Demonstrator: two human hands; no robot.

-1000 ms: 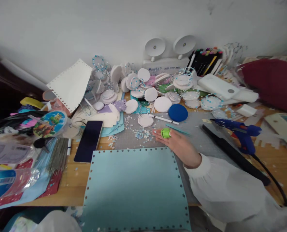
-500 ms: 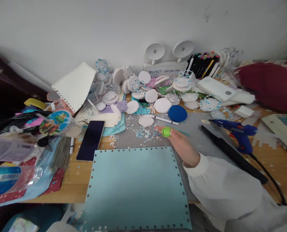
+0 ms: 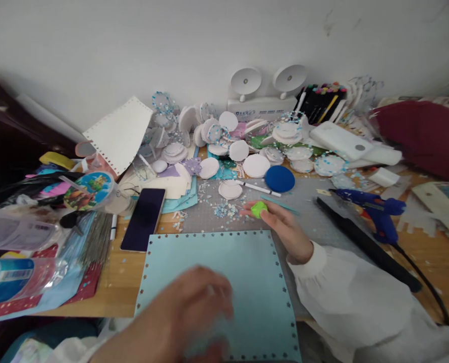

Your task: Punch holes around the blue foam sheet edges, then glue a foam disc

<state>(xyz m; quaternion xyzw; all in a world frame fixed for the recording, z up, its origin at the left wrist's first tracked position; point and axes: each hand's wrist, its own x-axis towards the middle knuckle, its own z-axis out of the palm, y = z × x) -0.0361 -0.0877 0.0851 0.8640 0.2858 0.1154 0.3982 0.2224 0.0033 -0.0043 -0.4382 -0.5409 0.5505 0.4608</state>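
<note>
Near the table's front edge lies a light blue sheet (image 3: pixel 247 267) with small flower-shaped holes along its borders. My left hand (image 3: pixel 194 307) is over its lower left part, smeared by motion, so its fingers and anything between them cannot be made out. Just beyond the sheet's top right corner, my right hand (image 3: pixel 285 227) holds a small green punch (image 3: pixel 259 209), the thumb against it. Blue and white paper bits (image 3: pixel 226 210) are scattered on the grey mat (image 3: pixel 307 201) beside the punch. A white disc (image 3: pixel 230 189) and a white pen (image 3: pixel 260 189) lie behind them.
White discs (image 3: pixel 256 165) and a blue disc (image 3: pixel 279 178) crowd the back, before a white lamp (image 3: pixel 262 108). A phone (image 3: pixel 143 219) lies left of the sheet. At the right are a black tool (image 3: pixel 364 242) and a blue glue gun (image 3: pixel 376 206) with its cord.
My left hand has come into view from the bottom, over the blue sheet. My right hand has turned, and its thumb now shows against the green punch.
</note>
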